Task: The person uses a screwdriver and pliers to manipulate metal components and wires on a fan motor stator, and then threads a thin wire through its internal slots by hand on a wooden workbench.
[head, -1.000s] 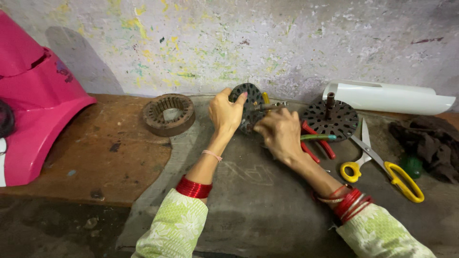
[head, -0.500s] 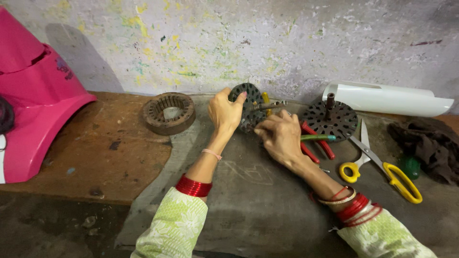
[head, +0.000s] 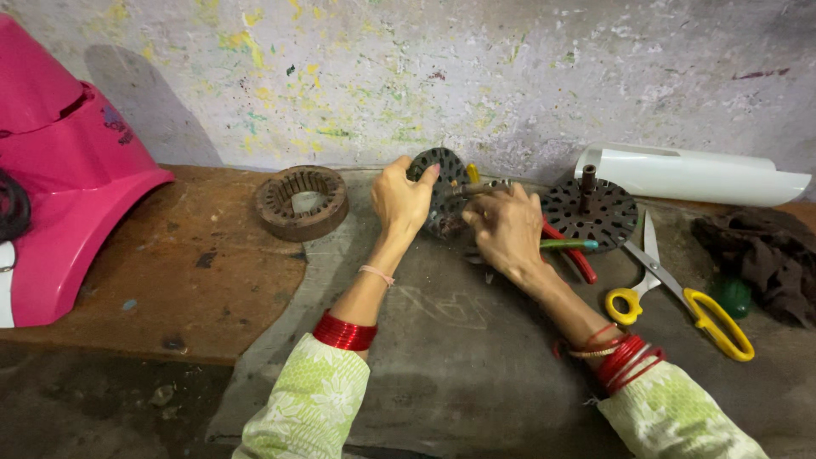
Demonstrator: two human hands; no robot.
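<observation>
Big pink moulded housing (head: pixel 59 187) far left, well apart from the work. White curved plastic cover (head: pixel 693 174) against wall at right. Grey mat (head: pixel 442 357) under both forearms. Rusty slotted ring (head: pixel 302 201) on bare wood left of mat, lying flat. Second perforated disc w/ centre shaft (head: pixel 589 211) flat on mat, shaft up. Yellow-handled scissors (head: pixel 680 297) just right of it, dark rag (head: pixel 761 251) beyond.

Worked piece: dark perforated round disc (head: pixel 440 183), stood on edge near wall, mid-bench, face tilted toward camera, axis roughly level and pointing front-back. Left hand (head: pixel 401 200) closed round its left rim, thumb on top edge, gripping firm. Right hand (head: pixel 508 228) curled shut on thin metal tool (head: pixel 476 189); tool's long axis near horizontal, tip pointing left into disc's right side. Red-handled pliers (head: pixel 574 255) and green-tipped rod (head: pixel 568 244) partly under right hand.

Judgement for doing it well: keep disc braced hard vs. bench, tool in line w/ the hole, push straight not levered, left fingers clear of tip path.
</observation>
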